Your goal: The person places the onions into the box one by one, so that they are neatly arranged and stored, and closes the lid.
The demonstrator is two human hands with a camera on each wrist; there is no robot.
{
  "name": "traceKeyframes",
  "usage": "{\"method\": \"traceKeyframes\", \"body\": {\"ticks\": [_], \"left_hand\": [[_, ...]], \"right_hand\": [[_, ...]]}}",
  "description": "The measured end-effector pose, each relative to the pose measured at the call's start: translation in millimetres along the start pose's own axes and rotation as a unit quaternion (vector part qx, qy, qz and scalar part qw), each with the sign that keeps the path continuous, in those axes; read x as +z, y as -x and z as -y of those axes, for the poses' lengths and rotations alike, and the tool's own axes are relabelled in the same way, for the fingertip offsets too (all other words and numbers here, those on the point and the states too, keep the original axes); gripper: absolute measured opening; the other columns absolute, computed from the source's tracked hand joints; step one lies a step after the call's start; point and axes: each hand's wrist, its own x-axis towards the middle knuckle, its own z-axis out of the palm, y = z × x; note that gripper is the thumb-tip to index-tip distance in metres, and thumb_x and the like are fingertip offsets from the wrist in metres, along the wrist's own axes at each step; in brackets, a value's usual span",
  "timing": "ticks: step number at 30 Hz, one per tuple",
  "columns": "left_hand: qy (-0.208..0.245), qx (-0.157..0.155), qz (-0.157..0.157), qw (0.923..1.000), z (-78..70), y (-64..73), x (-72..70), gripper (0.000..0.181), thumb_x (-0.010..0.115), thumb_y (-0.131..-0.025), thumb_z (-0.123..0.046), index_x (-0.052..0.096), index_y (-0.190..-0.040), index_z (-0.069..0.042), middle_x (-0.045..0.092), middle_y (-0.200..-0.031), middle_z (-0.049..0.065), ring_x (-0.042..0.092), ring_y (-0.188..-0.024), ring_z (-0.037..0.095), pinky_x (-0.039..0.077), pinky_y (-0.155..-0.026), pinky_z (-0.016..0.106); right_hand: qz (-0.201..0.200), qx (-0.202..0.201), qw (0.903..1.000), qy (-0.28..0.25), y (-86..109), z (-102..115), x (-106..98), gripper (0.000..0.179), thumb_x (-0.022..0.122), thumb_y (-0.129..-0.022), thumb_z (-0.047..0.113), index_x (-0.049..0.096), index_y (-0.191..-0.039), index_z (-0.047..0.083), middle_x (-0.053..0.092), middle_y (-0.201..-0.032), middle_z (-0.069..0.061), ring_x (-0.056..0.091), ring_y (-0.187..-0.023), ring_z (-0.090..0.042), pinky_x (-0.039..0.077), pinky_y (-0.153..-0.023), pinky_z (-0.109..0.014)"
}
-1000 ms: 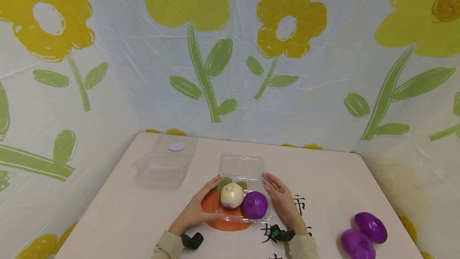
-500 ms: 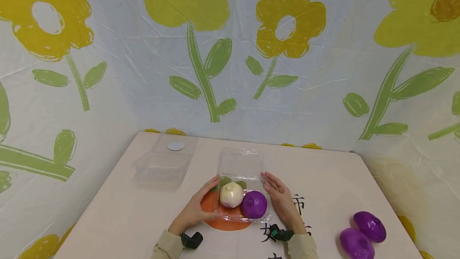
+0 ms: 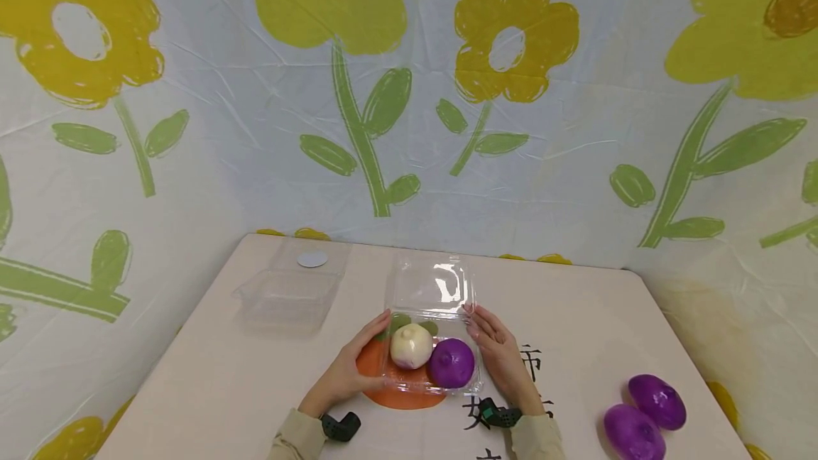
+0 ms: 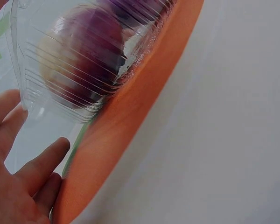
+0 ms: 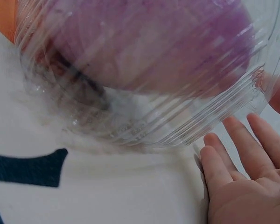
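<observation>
A clear plastic clamshell box [image 3: 434, 390] sits before me, its lid [image 3: 415, 286] raised at the far side. Inside lie a pale onion [image 3: 411, 346] with a purple underside and a purple onion [image 3: 451, 363] at its right. My left hand [image 3: 341, 371] spans the box's left side, thumb at the near corner and fingertips at the far one. In the left wrist view its fingers [image 4: 42, 163] look mostly straight. Along the right side, my right hand [image 3: 505, 357] touches the far right corner, by the lid hinge. Its fingers are extended in the right wrist view.
Another open clear plastic box [image 3: 287, 300] stands at the back left, a white round sticker [image 3: 312, 259] on its lid. Two purple onions [image 3: 634, 433] lie at the front right. The tablecloth [image 3: 562, 318] bears an orange print and black characters. Flowered cloth walls surround the table.
The lid of the box between my hands has swung upward and now catches a bright reflection. Both hands and the onions have hardly moved.
</observation>
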Motion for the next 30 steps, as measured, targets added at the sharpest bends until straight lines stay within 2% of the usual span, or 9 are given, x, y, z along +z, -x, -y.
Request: {"method": "traceKeyframes", "body": {"ticks": [7,11,18,21,28,30], "left_hand": [[0.006,0.001,0.000,1.0000,3.4,-1.0,0.1,0.095,0.088,-0.076,-0.020,0.034,-0.152,-0.003,0.025,-0.163,0.010,0.021,-0.149,0.028,0.018,-0.117,0.023],[0.006,0.002,-0.003,1.0000,0.6,-1.4,0.9,0.095,0.088,-0.074,-0.013,0.034,-0.152,0.000,0.025,-0.161,0.016,0.020,-0.148,0.035,0.017,-0.117,0.021],[0.012,-0.001,0.001,0.9999,-30.4,-4.1,-2.8,0.091,0.086,-0.075,-0.012,0.037,-0.151,-0.003,0.026,-0.158,0.025,0.022,-0.145,0.044,0.019,-0.116,0.021],[0.009,-0.002,0.000,1.0000,-34.8,-4.1,-3.5,0.090,0.086,-0.076,-0.013,0.038,-0.151,-0.004,0.027,-0.158,0.025,0.023,-0.145,0.044,0.020,-0.116,0.021],[-0.003,0.000,-0.005,1.0000,1.7,-0.4,1.2,0.096,0.088,-0.073,-0.015,0.035,-0.152,-0.001,0.025,-0.162,0.014,0.021,-0.148,0.033,0.017,-0.116,0.021],[-0.003,0.003,-0.005,1.0000,3.8,0.4,0.9,0.096,0.089,-0.074,-0.018,0.035,-0.152,-0.002,0.025,-0.162,0.011,0.022,-0.149,0.029,0.018,-0.117,0.022]], "right_hand": [[0.004,-0.004,0.9999,0.009,-0.4,1,1,0.056,0.051,-0.102,0.006,0.028,-0.154,0.006,0.033,-0.158,-0.014,0.041,-0.138,-0.007,0.033,-0.109,-0.017],[0.009,-0.009,0.9999,0.012,-1.0,0,0,0.057,0.052,-0.102,0.006,0.027,-0.154,0.005,0.033,-0.158,-0.015,0.040,-0.139,-0.010,0.034,-0.109,-0.018],[0.012,-0.013,0.9998,0.013,-1.5,-2,-2,0.057,0.050,-0.102,0.005,0.025,-0.154,0.004,0.033,-0.158,-0.017,0.042,-0.138,-0.011,0.036,-0.109,-0.021],[0.010,-0.014,0.9998,0.010,-0.9,0,-1,0.056,0.050,-0.102,0.005,0.026,-0.153,0.004,0.034,-0.157,-0.018,0.043,-0.137,-0.010,0.036,-0.109,-0.021],[0.011,-0.011,0.9999,0.000,0.2,1,0,0.053,0.051,-0.102,0.004,0.027,-0.150,0.003,0.033,-0.157,-0.020,0.042,-0.138,-0.011,0.035,-0.108,-0.018],[0.007,-0.008,0.9999,-0.003,0.4,1,0,0.053,0.051,-0.102,0.003,0.028,-0.149,0.003,0.033,-0.156,-0.022,0.043,-0.137,-0.011,0.035,-0.108,-0.017]]}}
